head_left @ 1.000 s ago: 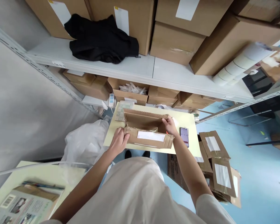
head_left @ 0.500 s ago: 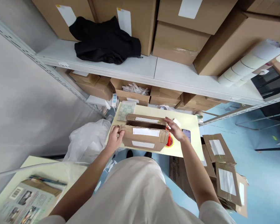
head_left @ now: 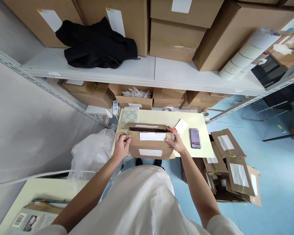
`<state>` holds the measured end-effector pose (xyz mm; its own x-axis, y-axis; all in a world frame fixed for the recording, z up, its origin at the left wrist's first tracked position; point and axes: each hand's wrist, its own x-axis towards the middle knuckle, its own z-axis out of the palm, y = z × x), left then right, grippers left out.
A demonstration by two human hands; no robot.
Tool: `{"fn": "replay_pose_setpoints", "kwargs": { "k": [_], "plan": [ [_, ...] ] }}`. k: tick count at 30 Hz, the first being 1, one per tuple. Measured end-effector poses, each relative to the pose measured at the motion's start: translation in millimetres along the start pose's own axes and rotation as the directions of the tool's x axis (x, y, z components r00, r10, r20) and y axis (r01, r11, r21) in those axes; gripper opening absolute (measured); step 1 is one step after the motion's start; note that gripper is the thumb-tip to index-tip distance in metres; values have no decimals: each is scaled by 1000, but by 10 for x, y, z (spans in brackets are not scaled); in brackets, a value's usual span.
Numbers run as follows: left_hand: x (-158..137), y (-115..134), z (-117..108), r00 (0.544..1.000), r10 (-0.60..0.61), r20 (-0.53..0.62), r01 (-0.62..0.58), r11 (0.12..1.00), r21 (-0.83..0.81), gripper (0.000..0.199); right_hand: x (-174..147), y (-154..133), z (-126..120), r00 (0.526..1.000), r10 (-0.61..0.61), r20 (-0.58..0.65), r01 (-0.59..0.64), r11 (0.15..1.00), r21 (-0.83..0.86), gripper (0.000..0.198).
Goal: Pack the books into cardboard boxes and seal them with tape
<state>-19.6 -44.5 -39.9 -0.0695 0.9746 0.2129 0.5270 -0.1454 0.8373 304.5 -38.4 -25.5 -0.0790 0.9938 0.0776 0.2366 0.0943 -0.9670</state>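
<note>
A brown cardboard box (head_left: 134, 148) with white labels stands at the near edge of the pale yellow table (head_left: 205, 143), its top partly open with a dark gap behind the front panel. My left hand (head_left: 121, 144) grips its upper left corner, fingers curled and thumb in front. At the upper right corner my right hand (head_left: 174, 139) is closed on the box, thumb on the front face. Just behind that hand a bit of a red object (head_left: 174, 130) shows, mostly hidden. A white card or pad (head_left: 181, 126) and a phone (head_left: 195, 138) lie to the right.
Behind the table, a shelf (head_left: 93, 75) holds large cartons and a black garment (head_left: 98, 45). White rolls (head_left: 247, 55) stand at its right. Opened cartons (head_left: 237, 173) are piled on the floor at right. A translucent plastic bag (head_left: 88, 150) sits left; a second table (head_left: 26, 189) is lower left.
My right hand has moved left and closed on the box's right corner. The box's back flap sits lower, and more of the white card and phone shows. The view has shifted.
</note>
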Motion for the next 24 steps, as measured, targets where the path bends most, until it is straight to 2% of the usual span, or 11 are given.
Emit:
{"fn": "replay_pose_setpoints", "kwargs": {
  "k": [3,5,8,10,12,15,18,22,24],
  "plan": [
    [35,-122,35,989,-147,-30,140,977,-161,53,-162,44,43,999,-44,6,44,997,-60,67],
    [127,-179,54,976,-208,71,219,935,-280,67,-286,105,104,1000,-15,-8,14,995,-96,71],
    [251,-225,79,948,-170,269,254,913,-320,69,-462,203,256,986,131,-104,-140,987,-82,83],
    [266,-245,100,944,-151,293,236,930,-283,63,-543,243,367,958,230,-173,-238,971,-27,90],
    [234,-264,121,955,-146,257,209,948,-238,57,-580,251,448,944,264,-198,-267,964,10,92],
    [179,-264,134,975,-105,197,144,970,-197,52,-570,222,471,955,247,-165,-246,969,29,87],
    [179,-188,115,988,-40,152,66,984,-167,51,-540,175,393,960,228,-160,-225,974,37,84],
    [247,-62,101,991,46,126,-36,996,-81,56,-476,145,280,959,181,-219,-183,983,15,78],
    [292,-69,131,989,61,137,-58,998,-27,58,-415,175,263,962,194,-194,-188,981,45,76]
  ]
}}
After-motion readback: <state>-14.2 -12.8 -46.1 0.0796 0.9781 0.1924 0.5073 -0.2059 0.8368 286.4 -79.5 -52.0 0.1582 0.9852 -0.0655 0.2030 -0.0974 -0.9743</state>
